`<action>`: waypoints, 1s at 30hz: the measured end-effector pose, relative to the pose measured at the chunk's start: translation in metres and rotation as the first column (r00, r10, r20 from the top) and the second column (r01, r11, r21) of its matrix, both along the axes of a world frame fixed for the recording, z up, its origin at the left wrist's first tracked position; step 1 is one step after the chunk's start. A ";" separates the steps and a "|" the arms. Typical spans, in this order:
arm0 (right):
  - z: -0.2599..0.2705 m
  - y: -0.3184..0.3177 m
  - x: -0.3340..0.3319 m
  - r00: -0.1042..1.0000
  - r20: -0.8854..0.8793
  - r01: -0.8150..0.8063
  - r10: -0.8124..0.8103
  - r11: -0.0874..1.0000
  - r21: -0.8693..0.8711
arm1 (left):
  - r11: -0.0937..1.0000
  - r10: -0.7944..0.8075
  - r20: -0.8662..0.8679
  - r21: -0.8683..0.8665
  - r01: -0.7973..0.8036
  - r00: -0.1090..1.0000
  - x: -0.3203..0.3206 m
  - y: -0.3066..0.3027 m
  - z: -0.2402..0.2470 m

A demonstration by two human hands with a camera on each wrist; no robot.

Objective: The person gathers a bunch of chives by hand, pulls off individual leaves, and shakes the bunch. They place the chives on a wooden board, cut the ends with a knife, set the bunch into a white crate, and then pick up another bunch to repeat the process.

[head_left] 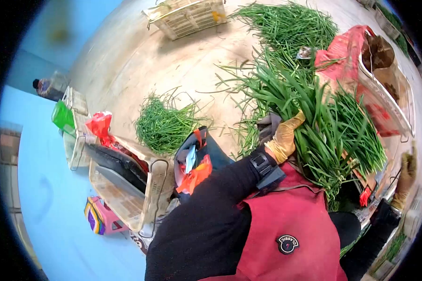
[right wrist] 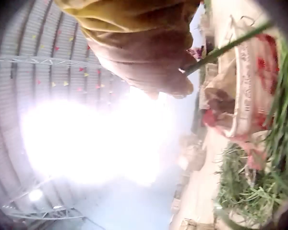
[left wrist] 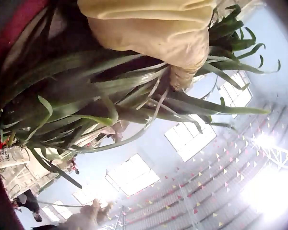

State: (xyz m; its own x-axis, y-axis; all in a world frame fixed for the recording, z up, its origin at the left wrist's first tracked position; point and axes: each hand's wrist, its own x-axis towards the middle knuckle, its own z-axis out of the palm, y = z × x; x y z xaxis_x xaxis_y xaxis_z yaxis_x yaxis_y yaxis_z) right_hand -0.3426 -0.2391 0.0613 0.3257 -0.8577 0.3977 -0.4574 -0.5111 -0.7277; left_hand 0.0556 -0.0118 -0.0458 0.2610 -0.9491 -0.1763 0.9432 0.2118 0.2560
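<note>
In a yellowish glove, the left hand (head_left: 285,139) grips a bundle of long green leafy stalks (head_left: 314,136) against the front of the red apron (head_left: 286,210). The left wrist view shows that hand (left wrist: 153,33) with its fingers curled over the broad leaves (left wrist: 101,88). Off to the right side, away from the bundle, is the gloved right hand (head_left: 406,178). Seen from the right wrist, this hand (right wrist: 139,50) pinches one thin green stalk (right wrist: 230,46) at its fingertips. Thinner green stalks (head_left: 356,131) lie just right of the bundle.
Loose green piles lie on the floor, a small one (head_left: 166,122) and a large one (head_left: 290,28). Crates stand at the left (head_left: 157,187), at the top (head_left: 187,21) and at the right (head_left: 384,103). A dark bag (head_left: 215,152) sits beside the left forearm.
</note>
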 end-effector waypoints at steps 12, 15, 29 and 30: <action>0.126 0.179 0.330 0.642 0.150 -0.712 0.752 0.657 -0.248 | 0.956 0.180 0.708 0.036 -0.291 0.682 0.006 0.012 -0.035; 0.109 0.190 0.332 0.672 0.112 -0.696 0.732 0.676 -0.243 | 0.954 0.146 0.446 0.172 -0.244 0.883 0.015 0.017 -0.012; -0.073 0.065 0.139 0.845 -0.152 -0.296 0.512 0.686 0.665 | 0.997 0.041 0.168 0.055 -0.051 0.985 0.022 0.016 -0.031; -0.078 0.062 0.154 0.808 -0.236 -0.259 0.539 0.686 0.680 | 0.996 0.042 0.206 0.065 -0.056 0.978 0.021 0.018 -0.030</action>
State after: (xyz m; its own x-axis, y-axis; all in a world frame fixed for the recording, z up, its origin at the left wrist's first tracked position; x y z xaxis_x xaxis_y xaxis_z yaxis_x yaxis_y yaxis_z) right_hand -0.1888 -0.1774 -0.0163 0.6958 -0.6071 -0.3839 -0.6219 -0.2418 -0.7448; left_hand 0.0769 0.0059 -0.0761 0.3442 -0.9215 -0.1797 0.8584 0.2313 0.4578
